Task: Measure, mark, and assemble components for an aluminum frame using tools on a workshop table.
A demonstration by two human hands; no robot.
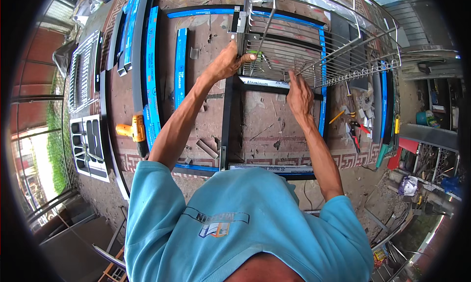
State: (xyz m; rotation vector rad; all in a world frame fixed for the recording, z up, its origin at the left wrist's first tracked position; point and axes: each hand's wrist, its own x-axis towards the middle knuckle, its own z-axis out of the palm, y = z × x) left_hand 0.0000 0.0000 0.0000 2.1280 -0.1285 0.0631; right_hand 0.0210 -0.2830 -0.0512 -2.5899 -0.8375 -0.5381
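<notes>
A silver wire rack (338,72) stands over the far right part of a black aluminum frame (230,115) that lies on the floor. My left hand (223,64) is closed at the rack's left side, by a metal rail, its thumb pointing right; some fingertips are hidden. My right hand (300,95) has its fingers bent over the near edge of the rack, above a crossbar with a white film strip (260,82). Just right of my left thumb, a small green item (255,53) shows among the wires.
On the left lie a yellow cordless drill (132,129) and aluminum profiles with blue film (153,61). Right of the frame are a screwdriver (351,105), red-handled pliers (354,135) and a yellow pencil (336,117). White slotted panels (88,140) lie farther left.
</notes>
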